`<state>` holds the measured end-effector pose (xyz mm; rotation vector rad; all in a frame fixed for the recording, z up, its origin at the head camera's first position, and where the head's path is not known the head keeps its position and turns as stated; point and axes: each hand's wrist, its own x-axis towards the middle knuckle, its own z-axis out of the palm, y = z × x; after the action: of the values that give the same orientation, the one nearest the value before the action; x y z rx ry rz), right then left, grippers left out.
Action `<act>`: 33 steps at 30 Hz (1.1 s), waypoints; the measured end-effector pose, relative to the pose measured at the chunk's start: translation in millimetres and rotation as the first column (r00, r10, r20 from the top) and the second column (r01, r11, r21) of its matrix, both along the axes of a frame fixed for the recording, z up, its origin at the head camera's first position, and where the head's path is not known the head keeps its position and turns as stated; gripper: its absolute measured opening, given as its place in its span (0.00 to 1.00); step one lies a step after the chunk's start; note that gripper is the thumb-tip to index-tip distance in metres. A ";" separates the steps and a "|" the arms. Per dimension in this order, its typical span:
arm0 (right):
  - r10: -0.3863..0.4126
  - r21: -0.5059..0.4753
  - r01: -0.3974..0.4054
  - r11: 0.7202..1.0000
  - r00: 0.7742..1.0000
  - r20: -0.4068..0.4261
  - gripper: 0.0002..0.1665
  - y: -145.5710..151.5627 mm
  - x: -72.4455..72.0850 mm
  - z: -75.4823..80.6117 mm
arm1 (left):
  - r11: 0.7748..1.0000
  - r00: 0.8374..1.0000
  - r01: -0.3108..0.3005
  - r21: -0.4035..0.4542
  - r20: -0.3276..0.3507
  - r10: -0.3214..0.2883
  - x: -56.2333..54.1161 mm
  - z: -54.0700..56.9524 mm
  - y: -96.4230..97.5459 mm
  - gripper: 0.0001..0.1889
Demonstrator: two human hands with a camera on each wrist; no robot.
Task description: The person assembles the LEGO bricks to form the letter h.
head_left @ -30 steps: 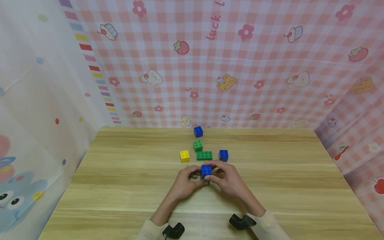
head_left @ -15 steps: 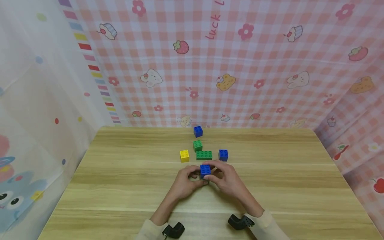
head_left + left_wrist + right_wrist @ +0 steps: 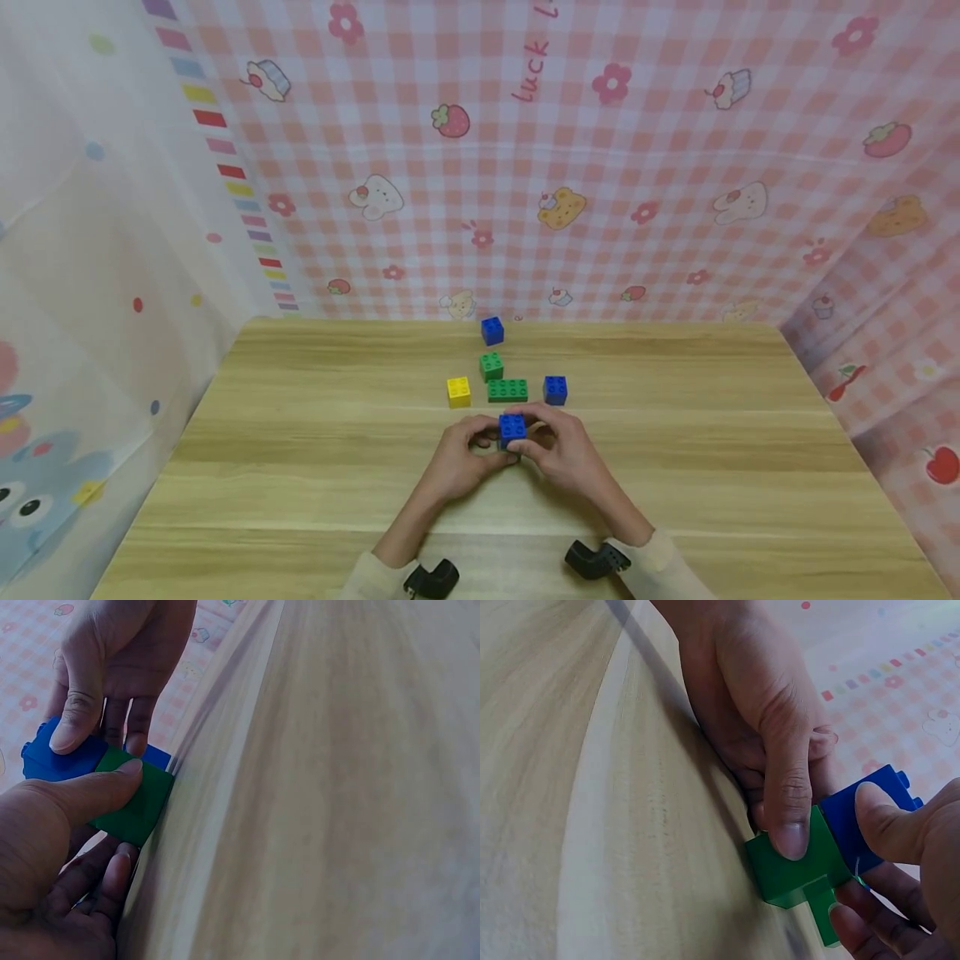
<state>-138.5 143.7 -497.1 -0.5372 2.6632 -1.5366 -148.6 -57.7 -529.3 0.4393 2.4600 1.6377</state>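
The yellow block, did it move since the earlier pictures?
No. In the head view, the yellow block keeps the same place on the table, judged against its back edge.

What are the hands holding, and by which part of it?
The left hand grips the green block by its sides; the right hand grips the blue block above it, also by its sides.

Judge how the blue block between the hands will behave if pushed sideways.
The held blue block is probably stiff: its edges look straight while gripped. Flat sides make rolling unlikely. Stacked on the green block, it might tip along with it.
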 end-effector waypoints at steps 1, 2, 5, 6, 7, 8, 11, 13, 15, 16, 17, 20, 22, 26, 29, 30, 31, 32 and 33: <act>-0.009 0.004 0.009 1.000 1.000 0.001 0.24 -0.6 0.5 -0.1 | 1.000 1.000 0.000 -0.002 -0.002 0.000 0.1 0.1 0.0 0.18; -0.016 0.006 0.016 1.000 1.000 0.000 0.24 -1.0 0.9 -0.6 | 1.000 1.000 -0.001 -0.004 -0.002 0.001 0.3 0.4 0.0 0.18; -0.041 0.010 0.040 0.999 0.999 0.003 0.23 -2.6 2.2 -1.1 | 1.000 1.000 -0.001 -0.015 -0.008 0.001 0.1 0.6 -0.2 0.18; -0.048 0.011 0.048 0.999 0.999 0.004 0.23 -3.2 2.6 -1.2 | 1.000 1.000 -0.001 -0.017 -0.010 0.001 -0.1 0.6 -0.2 0.18; -0.053 0.009 0.053 0.999 0.999 0.001 0.23 -3.6 2.7 -1.6 | 1.000 1.000 -0.001 -0.018 -0.011 0.000 -0.3 0.7 -0.3 0.17; -0.056 0.004 0.056 0.998 0.998 -0.003 0.23 -4.0 2.8 -2.0 | 1.000 1.000 -0.001 -0.018 -0.011 0.001 -0.6 0.7 -0.2 0.17; -0.067 -0.006 0.067 0.998 0.998 -0.015 0.23 -5.4 2.9 -2.9 | 1.000 1.000 0.000 -0.014 -0.012 0.000 -1.3 0.3 -0.3 0.17; -0.075 -0.011 0.075 0.997 0.997 -0.018 0.23 -6.1 3.1 -4.0 | 1.000 1.000 0.004 -0.004 -0.006 -0.004 -1.3 -0.1 -0.9 0.17; -0.086 -0.011 0.086 0.996 0.996 -0.016 0.23 -6.8 3.8 -5.5 | 1.000 1.000 0.011 0.003 -0.001 -0.011 -1.4 -1.1 -1.8 0.18; -0.091 -0.010 0.091 0.996 0.996 -0.011 0.23 -7.0 4.2 -6.1 | 1.000 1.000 0.014 0.007 0.003 -0.014 -1.4 -1.6 -2.4 0.18; -0.094 -0.012 0.094 0.995 0.996 -0.004 0.23 -7.4 4.6 -6.6 | 1.000 1.000 0.017 0.014 0.007 -0.017 -1.5 -1.6 -3.3 0.18; -0.104 -0.013 0.104 0.994 0.994 0.014 0.24 -8.0 5.5 -7.4 | 0.999 0.999 0.020 0.043 0.026 -0.021 -2.4 -1.7 -6.0 0.18; -0.107 -0.018 0.107 0.994 0.994 0.025 0.24 -7.4 6.0 -7.1 | 0.997 0.999 0.024 0.070 0.038 -0.027 -3.3 -1.6 -7.2 0.18; -0.109 -0.031 0.110 0.993 0.994 0.015 0.24 -6.1 7.5 -7.8 | 0.994 0.998 0.036 0.106 0.052 -0.042 -5.3 -3.6 -8.6 0.18; -0.108 -0.039 0.108 0.993 0.994 0.001 0.24 -6.1 7.9 -8.8 | 0.991 0.997 0.041 0.127 0.059 -0.049 -6.2 -5.0 -9.9 0.18; -0.110 -0.040 0.110 0.993 0.994 0.003 0.24 -6.3 7.6 -9.1 | 0.990 0.997 0.043 0.134 0.063 -0.051 -6.3 -4.8 -10.6 0.18; -0.109 -0.043 0.109 0.993 0.994 0.001 0.24 -6.3 7.3 -9.0 | 0.988 0.996 0.043 0.146 0.068 -0.054 -6.4 -4.4 -11.2 0.17; -0.109 -0.045 0.109 0.993 0.994 0.002 0.24 -6.4 7.0 -8.8 | 0.987 0.996 0.043 0.155 0.072 -0.054 -6.5 -3.7 -11.8 0.17; -0.111 -0.046 0.111 0.993 0.994 0.004 0.23 -6.5 6.7 -8.7 | 0.987 0.996 0.041 0.158 0.074 -0.053 -6.5 -3.0 -12.4 0.17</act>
<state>-131.8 137.2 -505.7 -0.3955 2.7057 -1.6292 -155.1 -70.0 -532.3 0.4407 2.2575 1.8006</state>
